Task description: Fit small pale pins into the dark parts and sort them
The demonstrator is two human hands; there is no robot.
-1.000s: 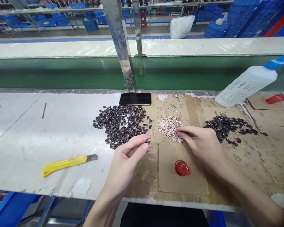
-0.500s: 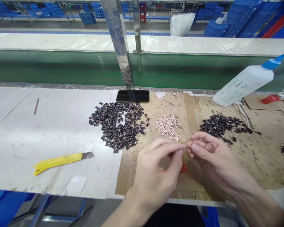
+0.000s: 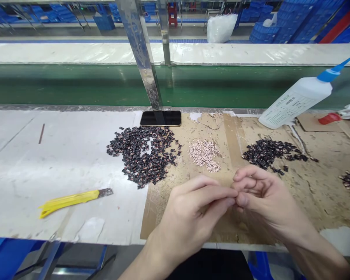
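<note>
My left hand and my right hand meet fingertip to fingertip above the brown cardboard sheet, both pinched shut on something too small to make out. Beyond them lies a little heap of pale pink parts. A big pile of small black parts lies to the left of it, and a smaller black pile to the right. The red cap seen earlier is hidden behind my hands.
A yellow utility knife lies on the white bench at the left. A black phone rests by a metal post. A white squeeze bottle with a blue nozzle leans at the right. Behind runs a green conveyor belt.
My right hand left the pink heap and my left hand came over from the black pile. Both met over the cardboard and now cover the red cap.
</note>
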